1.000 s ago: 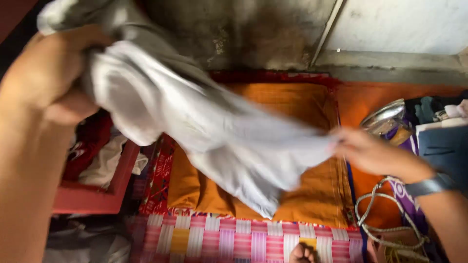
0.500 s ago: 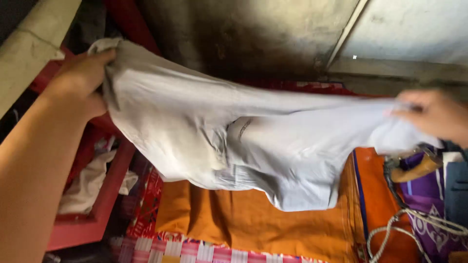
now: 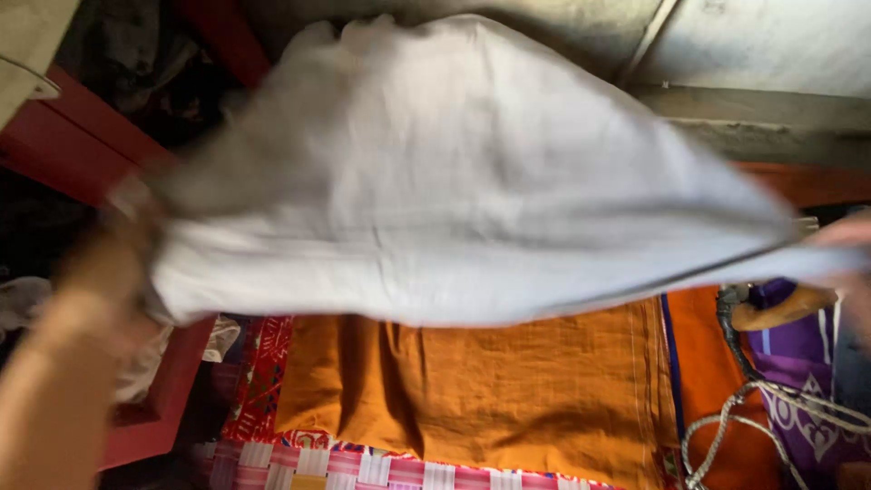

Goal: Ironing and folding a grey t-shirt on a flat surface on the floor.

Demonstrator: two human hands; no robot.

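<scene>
A large pale grey cotton cloth [image 3: 454, 172] billows in mid-air, stretched between both hands above an orange cloth pad [image 3: 508, 390] on the floor. The blurred left hand [image 3: 109, 272] is closed on its left edge; the right hand [image 3: 848, 240], mostly out of frame, appears to pinch its right end. A loose hold could likely let the cloth drop onto the corded iron [image 3: 771, 313] at the pad's right edge.
</scene>
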